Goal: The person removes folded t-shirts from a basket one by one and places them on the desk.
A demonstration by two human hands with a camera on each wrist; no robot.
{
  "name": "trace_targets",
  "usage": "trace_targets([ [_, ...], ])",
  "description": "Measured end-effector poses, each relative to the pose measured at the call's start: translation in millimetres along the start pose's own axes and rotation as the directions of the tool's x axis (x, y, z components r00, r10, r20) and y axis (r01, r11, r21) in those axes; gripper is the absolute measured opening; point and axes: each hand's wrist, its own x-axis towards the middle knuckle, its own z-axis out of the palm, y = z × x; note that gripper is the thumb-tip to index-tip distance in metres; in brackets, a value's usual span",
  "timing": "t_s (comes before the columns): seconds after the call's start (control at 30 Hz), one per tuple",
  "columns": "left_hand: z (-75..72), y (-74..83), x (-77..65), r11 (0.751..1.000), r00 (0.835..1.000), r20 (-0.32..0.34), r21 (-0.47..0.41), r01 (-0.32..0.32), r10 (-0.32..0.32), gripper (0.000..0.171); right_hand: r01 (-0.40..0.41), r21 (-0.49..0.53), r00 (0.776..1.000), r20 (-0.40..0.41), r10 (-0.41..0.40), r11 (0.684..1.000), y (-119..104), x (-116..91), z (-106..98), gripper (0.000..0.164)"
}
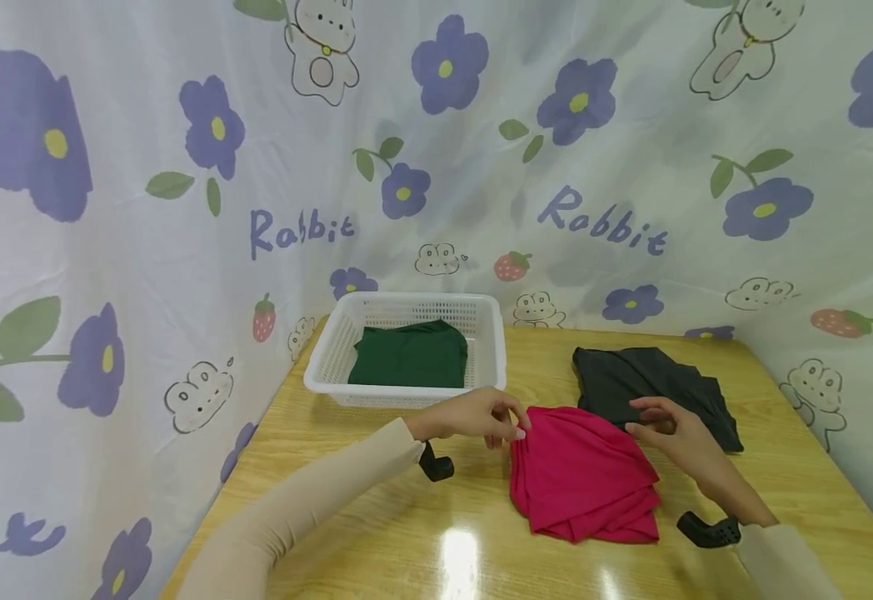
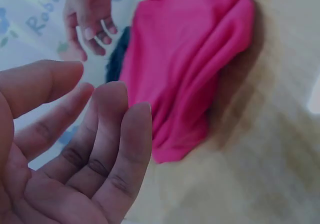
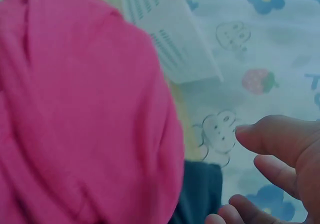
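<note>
Both hands are free of cloth. The left hand [image 1: 474, 417] has its fingers bent gently, with a gap between thumb and fingers, at the far left corner of the pink cloth [image 1: 582, 475]; whether a fingertip touches it, I cannot tell. The right hand [image 1: 680, 442] hangs at the cloth's far right side, thumb and fingers parted, holding nothing.

The pink cloth lies on the table [image 1: 376, 500], right of the middle, loosely gathered in layers, with uneven folds along its near edge. It looks light, soft and limp, with nothing fragile about it; the smooth surface may be a little slippery, so layers could slide apart. A pinch through all the layers at the left and right edges should serve best, or flat fingers slipped underneath; one corner alone would likely let it sag.

Beyond it to the right lies a black cloth [image 1: 650, 379]. Far left, a white basket [image 1: 487, 333] holds a green cloth [image 1: 410, 357].
</note>
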Motion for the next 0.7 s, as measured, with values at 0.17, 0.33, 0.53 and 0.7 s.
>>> trace_targets([
  [0.17, -20.1, 9.1, -3.9, 0.999, 0.999, -0.016, 0.000, -0.043, 0.043, 0.026, 0.043, 0.043, 0.999, 0.023, -0.044, 0.998, -19.5, 9.0, 3.3, 0.058],
  [0.33, -37.7, 15.7, -12.5, 0.999, 0.997, -0.061, 0.005, -0.052, 0.053, 0.019, 0.055, 0.101, 0.996, 0.059, -0.061, 0.993, -34.4, 19.1, 9.5, 0.057],
  [0.53, -60.6, 19.3, -22.5, 0.998, 0.989, -0.139, 0.007, -0.055, 0.056, 0.024, 0.069, 0.107, 0.994, 0.072, -0.077, 0.992, -50.7, 35.7, 19.1, 0.056],
  [0.7, -80.2, 13.1, -29.0, 0.999, 0.979, -0.195, -0.008, -0.054, 0.051, 0.027, 0.101, 0.127, 0.990, 0.088, -0.112, 0.987, -62.2, 49.0, 28.8, 0.052],
])
